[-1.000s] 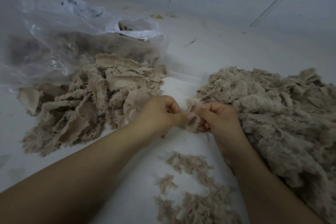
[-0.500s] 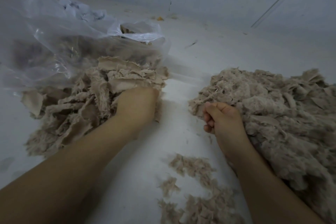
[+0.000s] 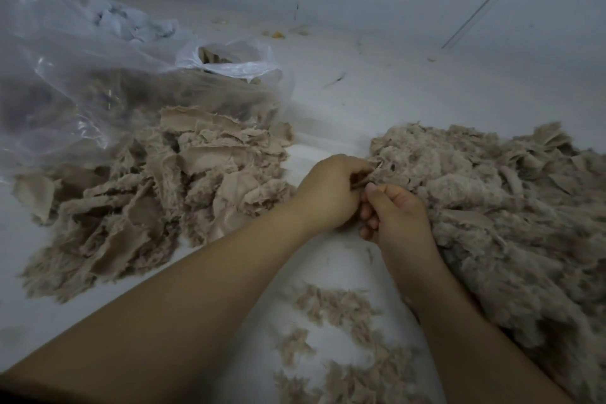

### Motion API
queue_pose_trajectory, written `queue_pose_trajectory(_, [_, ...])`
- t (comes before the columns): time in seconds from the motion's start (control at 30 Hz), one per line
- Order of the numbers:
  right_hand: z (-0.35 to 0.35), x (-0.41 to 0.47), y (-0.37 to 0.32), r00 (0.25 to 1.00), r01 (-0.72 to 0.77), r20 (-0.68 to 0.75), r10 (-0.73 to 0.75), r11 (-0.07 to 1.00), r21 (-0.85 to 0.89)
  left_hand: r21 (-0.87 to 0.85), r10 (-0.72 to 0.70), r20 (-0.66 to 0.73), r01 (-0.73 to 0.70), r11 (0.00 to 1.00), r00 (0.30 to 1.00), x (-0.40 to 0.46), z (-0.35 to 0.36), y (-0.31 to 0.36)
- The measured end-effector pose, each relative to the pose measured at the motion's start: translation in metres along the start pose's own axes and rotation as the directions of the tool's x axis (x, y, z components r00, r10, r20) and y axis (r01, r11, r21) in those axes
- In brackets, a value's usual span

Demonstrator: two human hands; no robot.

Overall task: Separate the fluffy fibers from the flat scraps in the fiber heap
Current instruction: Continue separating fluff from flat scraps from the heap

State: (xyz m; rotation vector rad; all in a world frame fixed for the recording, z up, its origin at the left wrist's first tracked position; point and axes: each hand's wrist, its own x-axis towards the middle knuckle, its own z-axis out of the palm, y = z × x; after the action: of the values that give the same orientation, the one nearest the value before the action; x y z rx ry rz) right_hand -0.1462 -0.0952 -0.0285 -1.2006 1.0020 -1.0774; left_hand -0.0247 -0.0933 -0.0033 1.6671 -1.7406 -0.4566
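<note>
Starting nearest the person, loose fluffy tufts (image 3: 344,354) lie scattered on the white surface (image 3: 328,102) between the two forearms. Just beyond them the hands meet at the near-left edge of the mixed fiber heap (image 3: 492,207), which fills the right side. The left hand (image 3: 328,193) has its fingers curled round a small piece at that edge, and the right hand (image 3: 396,216) pinches the same spot with thumb and bent fingers; what exactly sits between them is too small to tell. The step in hand looks like pulling fluff off a scrap. Next, the cleaned piece would need carrying left to the pile of flat scraps (image 3: 170,193), and the fluff dropping near. Farther back a clear plastic bag (image 3: 98,75) holding more material lies against that pile.
</note>
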Motion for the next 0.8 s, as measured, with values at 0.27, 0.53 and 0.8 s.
queue_pose_trajectory(0.27, [0.002, 0.000, -0.001, 0.995, -0.010, 0.102, 0.012, 1.000, -0.017, -0.441, -0.140, -0.099, 0.082, 0.894, 0.985, -0.022, 0.008, -0.023])
queue_pose_trajectory(0.53, [0.002, 0.000, -0.004, 0.991, -0.115, 0.079, 0.108, 0.989, 0.088, -0.526, -0.064, -0.106, -0.002, 0.850, 0.992, -0.043, 0.002, -0.018])
queue_pose_trajectory(0.8, [-0.002, -0.001, -0.002, 0.996, -0.082, 0.023, 0.081, 0.995, 0.065, -0.512, -0.104, -0.252, -0.042, 0.858, 0.962, -0.053, -0.012, -0.029])
